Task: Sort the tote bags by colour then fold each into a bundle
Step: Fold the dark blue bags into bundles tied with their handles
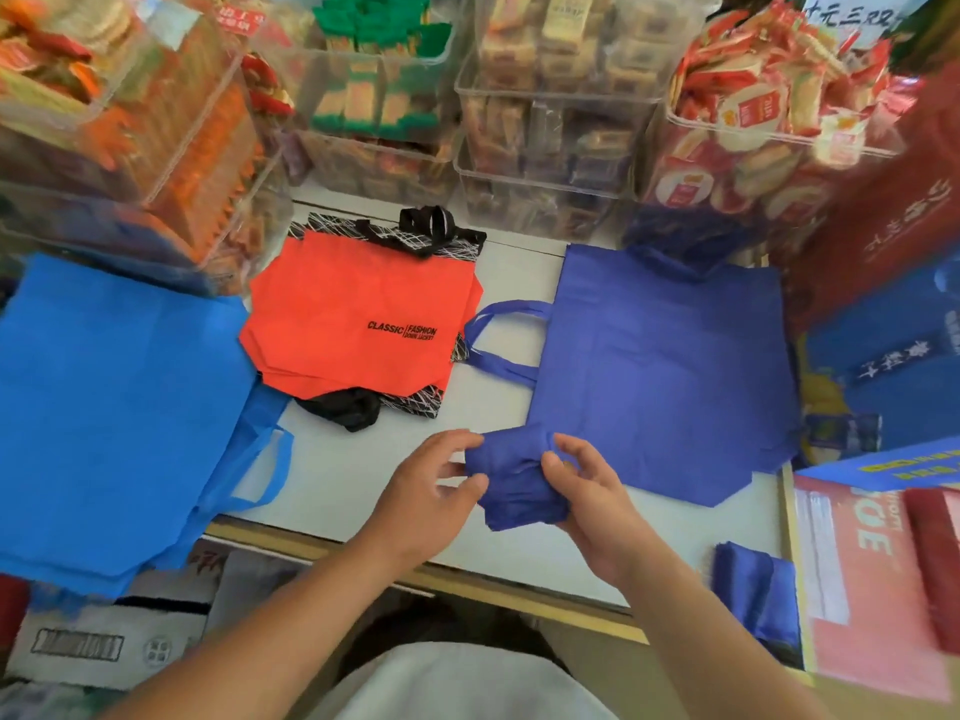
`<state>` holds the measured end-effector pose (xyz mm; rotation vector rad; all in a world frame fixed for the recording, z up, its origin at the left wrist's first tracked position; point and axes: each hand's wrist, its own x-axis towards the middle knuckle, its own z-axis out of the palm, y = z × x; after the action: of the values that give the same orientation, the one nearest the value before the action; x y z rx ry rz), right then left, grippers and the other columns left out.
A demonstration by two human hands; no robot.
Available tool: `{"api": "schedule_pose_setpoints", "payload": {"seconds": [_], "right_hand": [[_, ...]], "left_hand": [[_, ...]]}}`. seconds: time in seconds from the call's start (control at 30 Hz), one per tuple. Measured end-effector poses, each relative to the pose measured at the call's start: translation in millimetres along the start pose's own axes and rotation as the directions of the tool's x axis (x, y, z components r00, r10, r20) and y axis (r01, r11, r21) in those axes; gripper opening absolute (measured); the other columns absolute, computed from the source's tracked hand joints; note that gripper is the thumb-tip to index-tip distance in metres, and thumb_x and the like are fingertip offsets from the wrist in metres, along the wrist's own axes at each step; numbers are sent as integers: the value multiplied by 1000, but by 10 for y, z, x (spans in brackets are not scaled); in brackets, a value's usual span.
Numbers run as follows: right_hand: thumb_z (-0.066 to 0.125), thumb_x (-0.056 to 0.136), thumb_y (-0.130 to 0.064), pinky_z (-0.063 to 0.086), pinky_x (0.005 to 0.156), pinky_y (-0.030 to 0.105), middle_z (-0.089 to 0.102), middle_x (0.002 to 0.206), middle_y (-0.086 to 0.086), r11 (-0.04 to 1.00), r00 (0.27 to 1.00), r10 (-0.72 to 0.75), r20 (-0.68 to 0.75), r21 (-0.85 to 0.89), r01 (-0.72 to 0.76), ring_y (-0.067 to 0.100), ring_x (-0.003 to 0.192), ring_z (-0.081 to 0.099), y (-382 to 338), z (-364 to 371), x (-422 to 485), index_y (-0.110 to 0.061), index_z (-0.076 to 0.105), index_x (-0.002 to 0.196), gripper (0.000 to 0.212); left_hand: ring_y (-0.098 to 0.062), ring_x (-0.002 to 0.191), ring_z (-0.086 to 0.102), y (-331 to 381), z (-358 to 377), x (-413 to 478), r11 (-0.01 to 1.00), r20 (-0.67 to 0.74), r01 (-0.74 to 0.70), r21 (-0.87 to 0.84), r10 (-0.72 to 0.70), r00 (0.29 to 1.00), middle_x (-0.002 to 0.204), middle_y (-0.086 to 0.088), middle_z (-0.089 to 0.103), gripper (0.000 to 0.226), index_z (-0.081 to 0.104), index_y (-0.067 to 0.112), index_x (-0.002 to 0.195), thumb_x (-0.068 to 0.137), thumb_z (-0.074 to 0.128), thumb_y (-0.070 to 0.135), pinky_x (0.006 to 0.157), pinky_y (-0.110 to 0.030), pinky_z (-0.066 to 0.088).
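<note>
A dark blue tote bag rolled into a bundle [514, 480] hangs just above the white counter [353, 470]. My right hand [587, 491] grips its right side with curled fingers. My left hand [431, 485] pinches its left edge between thumb and fingers. Behind the bundle a stack of flat dark blue bags [665, 366] lies with handles pointing left. An orange bag [358, 314] printed "CLASSIC FASHION" rests on black patterned bags [415, 236] at centre. Light blue bags [114, 397] lie at the left, draped over the counter's edge. A folded dark blue bundle [753, 589] sits at the near right.
Clear bins of packaged snacks [550, 122] line the back of the counter. Red and blue boxes [883, 283] stand at the right, with a pink box [862, 574] near the front. Cardboard cartons [114, 641] sit below the counter at left.
</note>
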<state>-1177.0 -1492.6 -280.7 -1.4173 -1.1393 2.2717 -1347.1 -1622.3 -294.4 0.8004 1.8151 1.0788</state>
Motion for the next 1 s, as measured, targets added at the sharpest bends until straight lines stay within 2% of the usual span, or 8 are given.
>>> {"api": "schedule_pose_setpoints", "payload": {"seconds": [0.2, 0.37, 0.43, 0.57, 0.7, 0.83, 0.9, 1.0], "right_hand": [[59, 103, -25, 54, 101, 54, 71, 125, 14, 999, 999, 47, 4, 14, -47, 34, 115, 69, 327, 106, 405, -15, 60, 133, 32], [71, 93, -43, 58, 94, 41, 68, 119, 1, 965, 930, 2, -367, -242, -98, 18, 103, 68, 697, 223, 731, -25, 61, 128, 41], [70, 95, -41, 54, 90, 33, 66, 121, -2, 933, 910, -41, -412, -343, -113, 12, 101, 65, 834, 250, 754, -26, 61, 129, 38], [69, 95, -39, 51, 93, 27, 64, 129, -11, 879, 923, -122, -365, -472, -70, 7, 108, 62, 1029, 279, 734, -29, 61, 136, 42], [68, 95, -43, 52, 83, 24, 61, 126, -11, 884, 893, -183, -411, -467, -33, 7, 103, 63, 912, 253, 812, -32, 57, 138, 45], [68, 96, -41, 50, 74, 18, 64, 124, -10, 912, 931, -152, -333, -410, 2, 7, 101, 66, 817, 306, 929, -31, 57, 136, 43], [69, 96, -35, 52, 75, 17, 66, 125, -8, 919, 950, -135, -280, -394, 14, 9, 102, 68, 822, 338, 990, -31, 59, 136, 41], [74, 93, -30, 54, 77, 20, 65, 126, -4, 891, 936, -168, -309, -454, 10, 11, 99, 67, 809, 297, 1077, -30, 62, 133, 41]], "left_hand": [[-14, 86, 71, -329, -230, 390, 961, 86, 261, -88, -254, 963, 117, 4, 67, 37, 62, 26, 124, 91, 75, 14, 74, -29, 62], [-18, 74, 69, -709, -214, 624, 893, -20, 430, -130, -436, 900, 94, -11, 70, 13, 66, 14, 101, 91, 73, 9, 77, -34, 64], [-20, 75, 69, -889, -184, 662, 899, -6, 437, -20, -437, 899, 87, -10, 72, 6, 67, 15, 94, 91, 71, 11, 80, -40, 63], [-12, 76, 57, -1011, -186, 624, 919, -18, 155, 362, -159, 987, 87, 10, 56, 27, 51, 31, 79, 85, 74, 19, 66, -19, 45], [-15, 91, 52, -922, -377, 670, 803, -29, -130, 582, 180, 983, 106, 10, 46, 26, 49, 24, 95, 80, 68, 14, 73, -30, 49], [-6, 149, 27, -886, -478, 954, 794, 193, -227, 564, 141, 971, 166, 9, 24, 71, 44, 23, 151, 85, 58, 2, 116, -25, 31], [-7, 151, 25, -859, -465, 1071, 793, 309, -231, 563, 57, 949, 169, 13, 19, 78, 33, 30, 159, 89, 54, 2, 119, -27, 31], [-19, 127, 54, -916, -469, 1107, 743, 376, -299, 598, 70, 924, 139, 10, 50, 64, 44, 32, 153, 91, 56, 19, 98, -39, 50]]}}
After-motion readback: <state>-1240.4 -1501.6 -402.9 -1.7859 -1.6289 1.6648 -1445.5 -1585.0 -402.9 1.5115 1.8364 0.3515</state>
